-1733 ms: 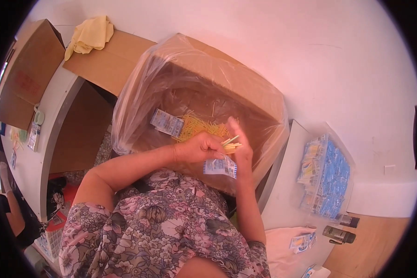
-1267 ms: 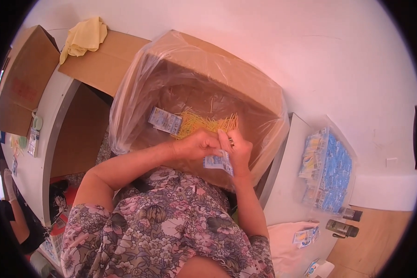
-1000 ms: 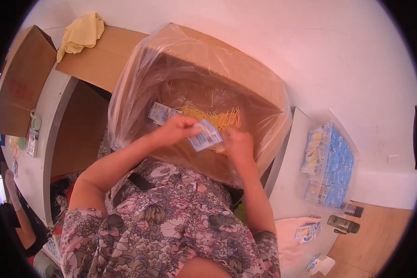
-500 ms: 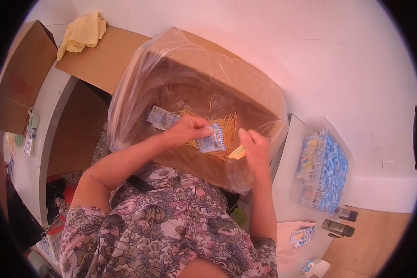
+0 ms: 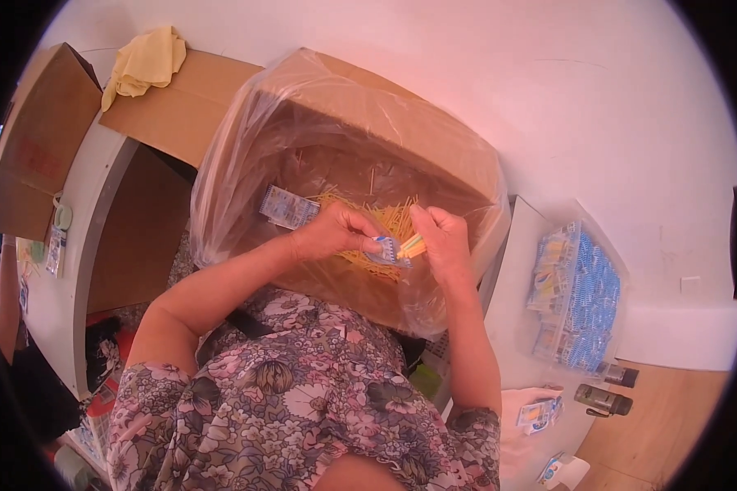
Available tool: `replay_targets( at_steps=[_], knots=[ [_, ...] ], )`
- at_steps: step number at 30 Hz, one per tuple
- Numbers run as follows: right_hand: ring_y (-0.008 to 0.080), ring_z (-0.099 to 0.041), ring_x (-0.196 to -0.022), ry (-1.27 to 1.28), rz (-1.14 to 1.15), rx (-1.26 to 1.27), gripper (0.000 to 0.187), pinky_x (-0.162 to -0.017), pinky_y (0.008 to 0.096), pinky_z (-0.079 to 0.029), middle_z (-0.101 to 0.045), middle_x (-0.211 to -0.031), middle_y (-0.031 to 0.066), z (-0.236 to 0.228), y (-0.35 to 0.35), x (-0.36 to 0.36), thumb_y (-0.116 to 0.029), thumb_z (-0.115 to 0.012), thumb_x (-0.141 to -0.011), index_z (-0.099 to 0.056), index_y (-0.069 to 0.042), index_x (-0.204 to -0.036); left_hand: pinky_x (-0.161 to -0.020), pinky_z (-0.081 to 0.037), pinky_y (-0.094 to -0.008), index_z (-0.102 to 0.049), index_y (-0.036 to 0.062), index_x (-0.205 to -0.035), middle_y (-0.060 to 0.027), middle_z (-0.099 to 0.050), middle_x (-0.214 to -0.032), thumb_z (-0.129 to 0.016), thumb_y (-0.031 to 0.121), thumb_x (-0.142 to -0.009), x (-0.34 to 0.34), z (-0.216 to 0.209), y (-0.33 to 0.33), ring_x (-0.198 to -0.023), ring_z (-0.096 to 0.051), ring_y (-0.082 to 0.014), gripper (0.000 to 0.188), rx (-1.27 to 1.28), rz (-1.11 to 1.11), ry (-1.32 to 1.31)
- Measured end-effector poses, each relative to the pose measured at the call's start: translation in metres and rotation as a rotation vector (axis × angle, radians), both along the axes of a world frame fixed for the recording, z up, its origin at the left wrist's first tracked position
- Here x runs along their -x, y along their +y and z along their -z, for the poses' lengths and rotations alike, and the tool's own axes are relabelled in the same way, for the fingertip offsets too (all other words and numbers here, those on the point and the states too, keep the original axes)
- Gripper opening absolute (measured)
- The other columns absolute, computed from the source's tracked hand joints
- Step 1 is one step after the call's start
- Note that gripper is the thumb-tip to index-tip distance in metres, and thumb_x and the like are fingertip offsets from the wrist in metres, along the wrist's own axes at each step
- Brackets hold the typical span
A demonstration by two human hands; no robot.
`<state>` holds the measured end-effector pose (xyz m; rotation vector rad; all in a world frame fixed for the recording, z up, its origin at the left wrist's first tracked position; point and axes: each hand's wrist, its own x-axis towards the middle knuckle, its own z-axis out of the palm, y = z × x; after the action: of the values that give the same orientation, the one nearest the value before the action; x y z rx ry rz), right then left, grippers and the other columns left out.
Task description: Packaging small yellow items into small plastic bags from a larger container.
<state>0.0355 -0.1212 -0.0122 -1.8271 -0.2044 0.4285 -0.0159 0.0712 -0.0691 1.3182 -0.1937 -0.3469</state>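
Observation:
Over the lined cardboard box, my left hand (image 5: 336, 232) pinches a small blue-and-white plastic packet (image 5: 385, 250), its mouth facing right. My right hand (image 5: 442, 236) is closed on a small bundle of thin yellow sticks (image 5: 412, 246); their ends meet the packet's mouth, though how far in they reach I cannot tell. Many more loose yellow sticks (image 5: 397, 218) lie in the box beneath and behind my hands. Left of them, inside the box, rests a stack of flat printed packets (image 5: 288, 208).
A clear plastic liner (image 5: 246, 139) covers the cardboard box (image 5: 434, 155). On the right, a clear bin (image 5: 577, 299) holds many filled blue packets, with a dark bottle (image 5: 603, 400) nearby. A yellow cloth (image 5: 146, 61) lies on cardboard at upper left. Another person's arm (image 5: 8, 299) shows at far left.
My right hand has brought the sticks left to the packet's mouth. The packet has turned in my left hand and looks narrower. A person's arm has come into view at far left.

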Motion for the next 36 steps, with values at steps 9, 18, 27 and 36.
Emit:
replay_targets(
  at_steps=[9,18,27,36],
  knots=[
    [0.0221,-0.042,-0.042,-0.875,-0.049,0.434,0.030,-0.042,0.0322,-0.035,-0.042,-0.051,0.0140,-0.009,0.014,0.008,-0.016,-0.062,-0.083,-0.046,-0.001,-0.062,-0.075,-0.048,-0.0236,-0.067,-0.0012,-0.094,-0.0037,-0.066,-0.087,-0.065,0.007,-0.081,-0.001,0.016,-0.007,-0.080,-0.058,-0.0082,0.015,0.017,-0.038,0.102],
    [0.0311,-0.051,-0.048,-0.875,-0.145,0.486,0.027,-0.043,0.0354,-0.038,-0.050,-0.056,0.0152,-0.017,0.013,0.006,-0.017,-0.063,-0.081,-0.047,-0.002,-0.065,-0.072,-0.048,-0.0233,-0.066,-0.0012,-0.093,-0.0021,-0.065,-0.085,-0.062,0.012,-0.085,-0.004,0.018,-0.014,-0.078,-0.057,-0.0070,0.017,0.029,-0.051,0.089],
    [0.0309,-0.059,-0.065,-0.831,-0.197,0.344,0.020,-0.055,0.0372,-0.047,-0.059,-0.073,0.0128,-0.022,0.005,0.014,-0.022,-0.061,-0.082,-0.057,-0.003,-0.083,-0.073,-0.045,-0.0221,-0.064,0.0003,-0.099,0.0009,-0.063,-0.087,-0.056,0.018,-0.090,0.001,0.016,-0.030,-0.079,-0.054,-0.0048,0.022,0.249,-0.083,0.166],
    [0.0212,-0.061,-0.074,-0.950,0.082,0.467,0.024,-0.067,0.0278,-0.047,-0.063,-0.085,0.0130,0.007,-0.040,0.053,-0.005,-0.067,-0.074,-0.061,-0.001,-0.097,-0.073,-0.046,-0.0250,-0.064,-0.0009,-0.095,-0.0029,-0.064,-0.085,-0.055,0.020,-0.088,-0.004,-0.015,-0.045,-0.078,-0.057,-0.0088,0.023,-0.218,-0.090,0.068]
  ],
)
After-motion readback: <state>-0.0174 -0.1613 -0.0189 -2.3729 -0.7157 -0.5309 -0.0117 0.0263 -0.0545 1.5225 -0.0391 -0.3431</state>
